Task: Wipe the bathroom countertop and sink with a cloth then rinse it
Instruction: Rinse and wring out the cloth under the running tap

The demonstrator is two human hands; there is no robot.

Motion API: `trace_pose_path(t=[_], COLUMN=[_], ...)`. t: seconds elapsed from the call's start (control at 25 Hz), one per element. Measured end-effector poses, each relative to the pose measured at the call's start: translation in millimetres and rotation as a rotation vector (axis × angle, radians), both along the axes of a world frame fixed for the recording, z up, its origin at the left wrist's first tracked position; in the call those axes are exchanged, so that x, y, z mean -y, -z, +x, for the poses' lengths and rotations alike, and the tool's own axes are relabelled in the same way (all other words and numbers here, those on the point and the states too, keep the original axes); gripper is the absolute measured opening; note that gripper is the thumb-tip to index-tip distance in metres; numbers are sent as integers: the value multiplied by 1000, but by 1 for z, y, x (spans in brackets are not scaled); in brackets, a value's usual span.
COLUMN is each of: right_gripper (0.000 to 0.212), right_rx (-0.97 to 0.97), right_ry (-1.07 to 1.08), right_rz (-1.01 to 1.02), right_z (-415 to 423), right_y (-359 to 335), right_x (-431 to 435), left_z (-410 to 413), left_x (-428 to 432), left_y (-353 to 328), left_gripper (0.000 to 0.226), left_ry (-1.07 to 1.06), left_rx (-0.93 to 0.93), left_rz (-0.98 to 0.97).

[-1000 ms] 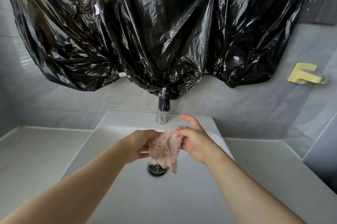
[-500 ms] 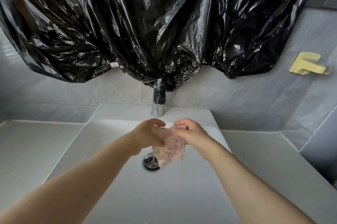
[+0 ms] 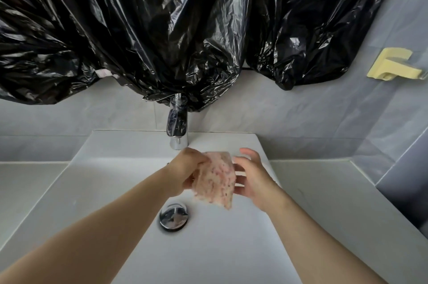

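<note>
My two bare arms reach out over the white sink [image 3: 97, 182]. Down in the bowl sits the round shiny drain plug [image 3: 173, 216], and nothing else lies in the bowl.

Just past the drain, up in the air, my left hand [image 3: 185, 173] grips the pink spotted cloth [image 3: 215, 182]. My fingers are curled tight on its left edge near the top. The cloth hangs down from that grip, so its long side runs up and down, and its bottom corner points down to the bowl, a bit right of the drain.

My right hand [image 3: 251, 178] is on the other side of the cloth. Its fingers are spread wide and it is not gripping anything. The fingertips [image 3: 239, 178] are right at the cloth's right edge, but I cannot tell if they touch it.

Behind my hands stands the chrome faucet [image 3: 177, 132]. Flat gray countertop [image 3: 324, 191] runs on both sides of the sink.

Further back, big black plastic bags [image 3: 162, 29] hang on the gray tile wall [image 3: 289, 112], down to the top of the faucet. On the right a yellow holder [image 3: 391, 65] sticks to the wall.
</note>
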State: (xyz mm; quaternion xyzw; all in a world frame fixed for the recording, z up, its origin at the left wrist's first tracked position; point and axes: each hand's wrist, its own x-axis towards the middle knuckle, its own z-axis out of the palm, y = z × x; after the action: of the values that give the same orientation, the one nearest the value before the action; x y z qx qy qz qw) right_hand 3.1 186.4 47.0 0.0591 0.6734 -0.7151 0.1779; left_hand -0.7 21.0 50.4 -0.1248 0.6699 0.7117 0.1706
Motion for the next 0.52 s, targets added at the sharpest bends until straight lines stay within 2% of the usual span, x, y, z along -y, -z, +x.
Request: trace_pose_path(t=[0.08, 0.16, 0.24, 0.28, 0.32, 0.36, 0.4, 0.44, 0.52], right_gripper=[50, 40, 27, 21, 17, 23, 29, 31, 38], right_rx=[-47, -181, -313, -407, -517, -641, -771, -820, -734], right_ry=[-80, 47, 224, 245, 217, 176, 124, 51, -144], right_rz=[125, 215, 298, 470, 769, 1044, 1216, 1279, 1327], right_z=[-16, -36, -59, -69, -76, -79, -82, -82, -79], right_y=[6, 10, 11, 13, 15, 20, 28, 33, 43], right_x=[0, 2, 3, 6, 8, 8, 9, 11, 14], left_z=[-15, -35, -57, -68, -74, -77, -76, -72, -66], left_x=[-4, -9, -14, -16, -18, -20, -22, -23, -24], left_y=[5, 7, 9, 11, 15, 20, 27, 35, 51], left_gripper=[27, 37, 34, 30, 26, 28, 31, 35, 45], left_ry=[31, -44, -110, -114, -96, -62, -2, 77, 248], left_rx=[-1, -104, -361, -497, -612, -701, -768, -783, -684], left_rz=[86, -70, -391, -651, -909, -1104, -1238, -1321, -1436])
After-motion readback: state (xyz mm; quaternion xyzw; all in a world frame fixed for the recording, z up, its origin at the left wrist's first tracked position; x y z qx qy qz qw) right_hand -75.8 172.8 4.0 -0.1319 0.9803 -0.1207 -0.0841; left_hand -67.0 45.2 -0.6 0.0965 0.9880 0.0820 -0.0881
